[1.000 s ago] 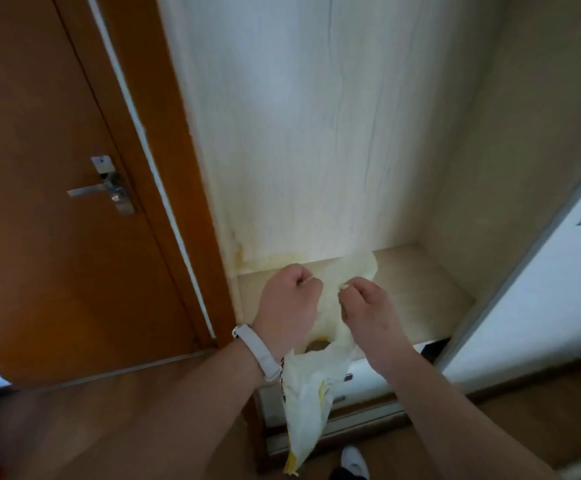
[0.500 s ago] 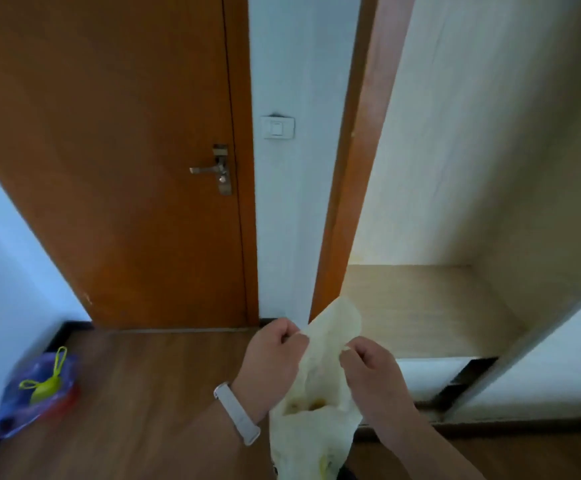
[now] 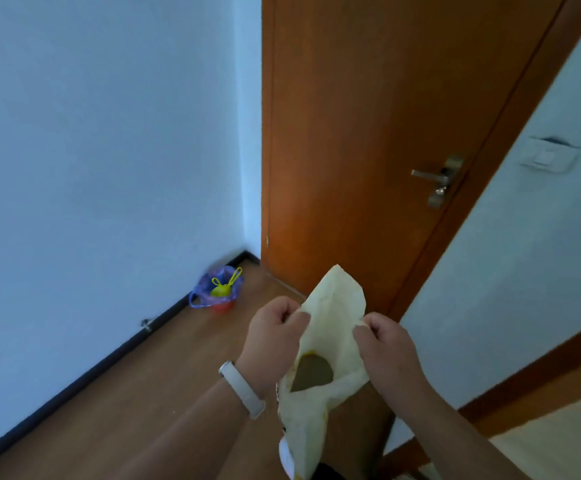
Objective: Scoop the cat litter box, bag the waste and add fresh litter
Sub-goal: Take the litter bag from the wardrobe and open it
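Left hand [image 3: 275, 334] and right hand [image 3: 386, 344] each pinch an edge of the pale plastic bag [image 3: 330, 327] at six o'clock, spreading its mouth open, probably to take waste.

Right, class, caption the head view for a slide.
The left hand and right hand pinch a pale plastic bag near a wooden door; blue bag on the floor.

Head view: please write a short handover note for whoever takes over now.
Left hand: pinches the left edge of the pale plastic bag.
Right hand: pinches its right edge; the bag hangs between them.
A purple bag sits on the floor in the corner by the door.
Litter box not in view.
Done: bag in hand.
Left: scoop, bag the waste, add fresh litter.
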Action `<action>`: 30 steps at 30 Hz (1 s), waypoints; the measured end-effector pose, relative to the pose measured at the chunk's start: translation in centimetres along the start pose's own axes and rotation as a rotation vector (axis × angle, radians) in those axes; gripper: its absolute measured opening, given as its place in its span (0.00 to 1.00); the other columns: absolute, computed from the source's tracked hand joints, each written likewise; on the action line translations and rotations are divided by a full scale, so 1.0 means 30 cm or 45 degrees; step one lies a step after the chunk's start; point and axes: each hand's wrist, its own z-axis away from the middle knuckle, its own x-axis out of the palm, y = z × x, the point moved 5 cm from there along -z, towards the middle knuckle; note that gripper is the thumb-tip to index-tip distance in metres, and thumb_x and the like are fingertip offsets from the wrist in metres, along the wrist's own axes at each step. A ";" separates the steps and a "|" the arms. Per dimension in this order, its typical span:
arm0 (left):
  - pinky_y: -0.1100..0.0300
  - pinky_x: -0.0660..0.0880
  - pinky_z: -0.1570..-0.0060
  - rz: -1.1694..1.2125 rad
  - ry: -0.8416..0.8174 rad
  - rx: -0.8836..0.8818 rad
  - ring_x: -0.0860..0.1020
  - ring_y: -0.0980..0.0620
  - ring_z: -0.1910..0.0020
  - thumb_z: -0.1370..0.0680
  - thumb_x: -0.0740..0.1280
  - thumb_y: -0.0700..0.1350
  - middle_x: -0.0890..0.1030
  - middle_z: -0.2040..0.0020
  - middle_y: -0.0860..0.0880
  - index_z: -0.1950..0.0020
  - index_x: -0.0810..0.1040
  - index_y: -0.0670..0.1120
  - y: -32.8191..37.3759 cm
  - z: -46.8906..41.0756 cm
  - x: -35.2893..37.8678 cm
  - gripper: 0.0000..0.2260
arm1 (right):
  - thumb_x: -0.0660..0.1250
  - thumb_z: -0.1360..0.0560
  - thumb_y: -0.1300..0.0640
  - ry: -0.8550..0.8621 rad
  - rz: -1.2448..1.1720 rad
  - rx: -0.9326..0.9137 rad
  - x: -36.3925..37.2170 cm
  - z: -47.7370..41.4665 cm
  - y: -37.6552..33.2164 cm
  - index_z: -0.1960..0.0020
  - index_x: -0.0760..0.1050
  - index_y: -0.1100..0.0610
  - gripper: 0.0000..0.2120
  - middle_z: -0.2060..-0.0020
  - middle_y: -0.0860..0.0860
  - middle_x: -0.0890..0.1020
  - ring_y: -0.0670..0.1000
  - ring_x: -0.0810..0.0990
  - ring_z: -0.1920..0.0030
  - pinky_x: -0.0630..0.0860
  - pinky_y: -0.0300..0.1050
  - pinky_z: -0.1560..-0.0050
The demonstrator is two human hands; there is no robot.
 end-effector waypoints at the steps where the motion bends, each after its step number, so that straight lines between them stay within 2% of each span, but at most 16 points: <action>1: 0.65 0.66 0.71 0.010 0.073 -0.019 0.67 0.58 0.72 0.25 0.68 0.40 0.70 0.72 0.54 0.67 0.71 0.46 -0.014 -0.023 -0.051 0.12 | 0.62 0.22 0.56 -0.043 0.004 -0.043 0.043 -0.040 -0.029 0.64 0.70 0.55 0.12 0.70 0.48 0.70 0.44 0.70 0.68 0.65 0.31 0.73; 3: 0.63 0.65 0.71 0.053 0.197 -0.079 0.66 0.58 0.73 0.25 0.68 0.39 0.69 0.72 0.55 0.67 0.70 0.46 -0.042 -0.066 -0.149 0.12 | 0.62 0.22 0.56 -0.146 0.014 -0.123 0.142 -0.127 -0.087 0.62 0.72 0.58 0.11 0.70 0.49 0.71 0.43 0.69 0.69 0.64 0.32 0.71; 6: 0.61 0.65 0.69 0.073 0.364 -0.168 0.65 0.56 0.73 0.25 0.67 0.39 0.68 0.72 0.53 0.66 0.70 0.44 -0.087 -0.132 -0.289 0.11 | 0.62 0.24 0.57 -0.305 -0.032 -0.190 0.303 -0.272 -0.162 0.60 0.71 0.65 0.11 0.72 0.51 0.69 0.43 0.65 0.73 0.63 0.41 0.71; 9: 0.60 0.64 0.70 0.048 0.540 -0.250 0.64 0.55 0.73 0.25 0.67 0.40 0.67 0.73 0.53 0.65 0.70 0.42 -0.126 -0.197 -0.431 0.10 | 0.62 0.25 0.61 -0.491 -0.110 -0.272 0.460 -0.402 -0.263 0.62 0.68 0.67 0.11 0.73 0.51 0.66 0.43 0.63 0.73 0.60 0.38 0.73; 12: 0.64 0.63 0.75 -0.036 0.701 -0.314 0.63 0.55 0.75 0.25 0.67 0.40 0.66 0.76 0.56 0.66 0.70 0.45 -0.157 -0.261 -0.579 0.11 | 0.63 0.27 0.65 -0.664 -0.185 -0.365 0.617 -0.494 -0.358 0.68 0.63 0.62 0.13 0.75 0.48 0.63 0.44 0.60 0.74 0.58 0.36 0.74; 15: 0.65 0.62 0.75 -0.112 0.867 -0.369 0.63 0.56 0.75 0.25 0.68 0.39 0.66 0.75 0.56 0.68 0.69 0.46 -0.171 -0.286 -0.742 0.13 | 0.63 0.28 0.63 -0.863 -0.188 -0.435 0.770 -0.547 -0.442 0.69 0.62 0.57 0.15 0.76 0.45 0.62 0.44 0.60 0.73 0.57 0.40 0.71; 19: 0.67 0.62 0.77 -0.151 1.055 -0.442 0.63 0.60 0.78 0.25 0.68 0.40 0.66 0.76 0.57 0.68 0.70 0.45 -0.198 -0.217 -0.912 0.13 | 0.62 0.27 0.59 -1.125 -0.103 -0.635 0.973 -0.523 -0.587 0.68 0.63 0.56 0.13 0.76 0.45 0.62 0.45 0.61 0.73 0.59 0.46 0.71; 21: 0.68 0.62 0.77 -0.133 1.163 -0.475 0.62 0.60 0.78 0.25 0.68 0.41 0.66 0.76 0.56 0.67 0.71 0.44 -0.210 -0.154 -0.986 0.12 | 0.62 0.26 0.59 -1.210 -0.113 -0.708 1.057 -0.474 -0.671 0.68 0.64 0.53 0.14 0.76 0.45 0.64 0.43 0.61 0.73 0.59 0.41 0.72; 23: 0.67 0.62 0.77 -0.108 1.281 -0.499 0.62 0.60 0.77 0.25 0.68 0.41 0.65 0.76 0.56 0.67 0.71 0.44 -0.222 -0.077 -1.061 0.12 | 0.63 0.25 0.61 -1.293 -0.154 -0.715 1.132 -0.420 -0.752 0.69 0.64 0.53 0.15 0.77 0.44 0.64 0.43 0.61 0.74 0.60 0.38 0.73; 25: 0.66 0.62 0.76 -0.094 1.377 -0.528 0.63 0.58 0.77 0.25 0.68 0.42 0.67 0.75 0.54 0.66 0.71 0.41 -0.238 0.006 -1.134 0.12 | 0.62 0.25 0.62 -1.340 -0.175 -0.712 1.209 -0.369 -0.825 0.68 0.65 0.58 0.14 0.76 0.44 0.64 0.44 0.61 0.74 0.60 0.37 0.74; 28: 0.66 0.63 0.76 -0.118 1.496 -0.550 0.64 0.57 0.76 0.25 0.68 0.42 0.69 0.73 0.51 0.63 0.73 0.35 -0.274 0.140 -1.251 0.12 | 0.62 0.27 0.61 -1.379 -0.199 -0.699 1.347 -0.271 -0.924 0.67 0.62 0.62 0.13 0.74 0.51 0.65 0.47 0.62 0.72 0.61 0.45 0.71; 30: 0.66 0.63 0.76 -0.105 1.555 -0.557 0.64 0.57 0.75 0.25 0.68 0.43 0.69 0.72 0.49 0.62 0.74 0.35 -0.308 0.221 -1.333 0.12 | 0.62 0.28 0.62 -1.396 -0.205 -0.712 1.438 -0.187 -0.987 0.68 0.62 0.61 0.13 0.73 0.52 0.65 0.48 0.62 0.71 0.59 0.45 0.71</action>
